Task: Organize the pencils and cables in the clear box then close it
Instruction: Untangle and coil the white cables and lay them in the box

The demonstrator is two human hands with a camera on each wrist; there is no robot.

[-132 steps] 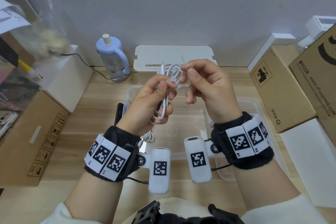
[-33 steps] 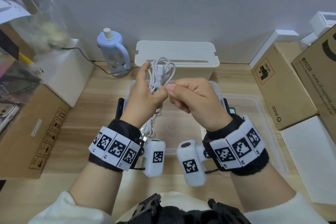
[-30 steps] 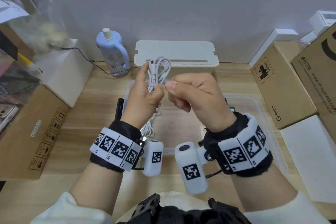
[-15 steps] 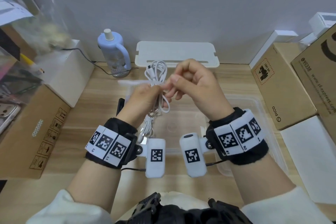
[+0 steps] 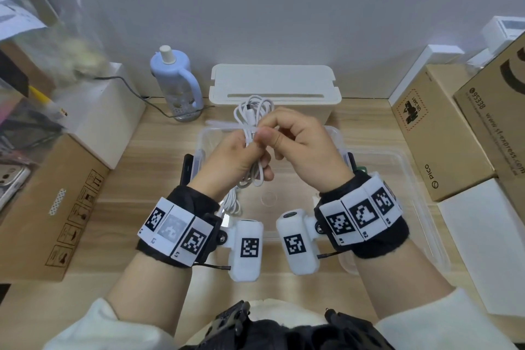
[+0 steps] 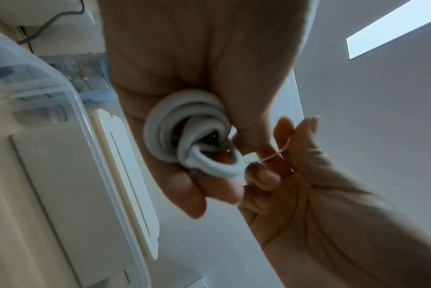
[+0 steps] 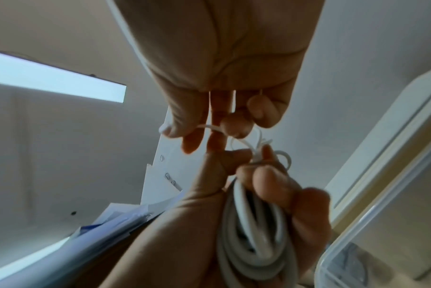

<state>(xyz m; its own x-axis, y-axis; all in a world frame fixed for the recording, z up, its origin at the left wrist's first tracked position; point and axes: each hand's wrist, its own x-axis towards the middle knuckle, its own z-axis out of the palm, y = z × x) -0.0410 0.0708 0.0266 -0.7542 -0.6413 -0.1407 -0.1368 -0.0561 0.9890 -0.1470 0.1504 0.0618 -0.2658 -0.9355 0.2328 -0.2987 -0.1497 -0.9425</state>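
A person's left hand (image 5: 233, 159) grips a coiled white charging cable (image 5: 252, 113) above the open clear box (image 5: 335, 133) on a wooden desk (image 5: 136, 179), while the right hand (image 5: 298, 148) pinches a thin white tie (image 7: 209, 127) between thumb and fingertips, just beside the bundle's middle. The bundle hangs over the far-left part of the box, not yet inside it. The tie looks only partly wound; if the pinch slips or the left grip loosens, the loops would likely spring apart and a tail could drop outside the box. A second white cable (image 5: 231, 202) trails below the left wrist and might snag on it. The wrists and their marker bands cover much of the box floor, so its contents cannot be made out. No pencils can be identified. A clear tray-like piece (image 5: 403, 167) lies right of the box and may be its lid; that is uncertain. Both wrist views are blurred.
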